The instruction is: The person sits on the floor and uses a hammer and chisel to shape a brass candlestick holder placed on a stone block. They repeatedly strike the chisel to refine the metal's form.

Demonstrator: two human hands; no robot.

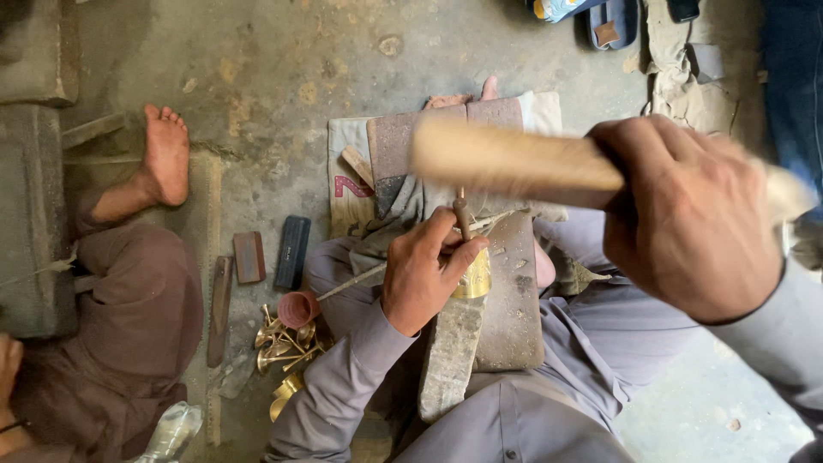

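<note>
The left hand [422, 273] clamps a punch [462, 216] upright between its fingertips, tip down on a brass cup [474, 276] just below them, which braces it on the block [452, 347]. The right hand [686, 219] fists a blurred, probably wooden mallet [514, 159], raised above the punch.

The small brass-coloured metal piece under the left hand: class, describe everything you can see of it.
The small brass-coloured metal piece looks shiny, rounded and yellow-gold, with fine surface patterning. It sits on top of a long grey stone-like block over the person's lap. The left hand grips it from the side, fingers partly covering it, while a thin dark metal punch stands roughly upright above it. Its lower part is hidden.
</note>
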